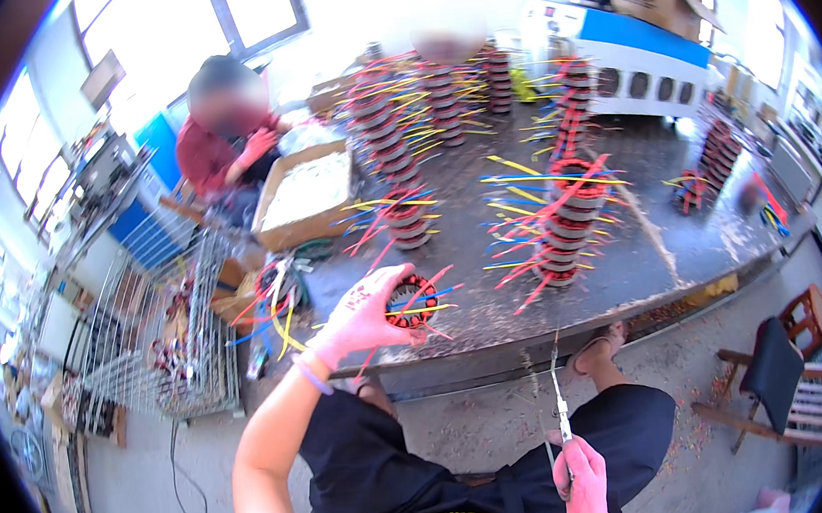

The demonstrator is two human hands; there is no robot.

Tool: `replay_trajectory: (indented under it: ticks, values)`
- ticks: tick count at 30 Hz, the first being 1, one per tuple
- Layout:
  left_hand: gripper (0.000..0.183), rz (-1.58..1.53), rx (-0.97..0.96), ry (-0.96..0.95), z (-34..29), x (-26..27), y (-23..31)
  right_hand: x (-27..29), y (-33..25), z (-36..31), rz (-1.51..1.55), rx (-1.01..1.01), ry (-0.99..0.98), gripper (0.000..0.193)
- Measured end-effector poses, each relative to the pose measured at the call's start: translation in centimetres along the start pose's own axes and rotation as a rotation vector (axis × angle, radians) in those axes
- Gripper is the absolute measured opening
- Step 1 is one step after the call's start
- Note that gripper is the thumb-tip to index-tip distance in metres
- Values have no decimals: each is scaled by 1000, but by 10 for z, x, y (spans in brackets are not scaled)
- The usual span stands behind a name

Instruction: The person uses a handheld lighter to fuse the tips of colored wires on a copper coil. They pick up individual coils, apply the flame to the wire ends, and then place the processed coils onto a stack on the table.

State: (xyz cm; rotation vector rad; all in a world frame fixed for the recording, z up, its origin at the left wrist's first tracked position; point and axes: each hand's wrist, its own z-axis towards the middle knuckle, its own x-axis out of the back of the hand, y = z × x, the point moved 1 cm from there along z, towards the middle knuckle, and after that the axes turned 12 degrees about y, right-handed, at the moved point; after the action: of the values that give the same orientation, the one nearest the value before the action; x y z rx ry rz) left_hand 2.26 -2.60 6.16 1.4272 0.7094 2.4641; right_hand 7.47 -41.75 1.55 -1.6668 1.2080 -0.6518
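My left hand, in a pink glove, grips a stator by its side. The stator is a ring with red windings, a toothed opening and red, yellow and blue lead wires sticking out. It is held near the front edge of the worktable. Low in front of my lap, my right hand, also gloved in pink, is closed around a slim hand tool with a long thin metal tip pointing up at the table edge. The tool's exact kind is unclear. The two hands are well apart.
Stacks of stators with splayed wires stand on the table, such as a near stack and a left stack. A cardboard box lies left. A wire cage and a person are left; a chair stands right.
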Motion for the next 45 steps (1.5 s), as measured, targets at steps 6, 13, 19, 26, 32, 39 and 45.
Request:
replay_trajectory:
  ticks: [6, 13, 19, 26, 32, 39, 45]
  values:
    - [103, 194, 158, -42, -58, -17, -59, -29, 12, -1, -41, 33, -44, 38]
    - [62, -317, 95, 508, -65, 54, 17, -32, 10, 11, -51, 85, -16, 42]
    - [46, -1231, -514, 1366, -88, 139, 159, -32, 8, 22, -83, 63, -4, 41]
    - [46, -1577, -689, 687, -52, 73, 226, -45, 7, 23, -38, 30, -100, 41]
    - [46, -1638, -685, 494, -56, 48, 247, -34, 5, 14, -35, 87, -137, 42]
    - [46, -1630, -598, 418, -48, 39, 248, -24, 7, 26, -44, 85, -138, 42]
    - [47, -1680, -556, 382, -56, 32, 241, -12, 17, 26, -83, 13, -80, 34]
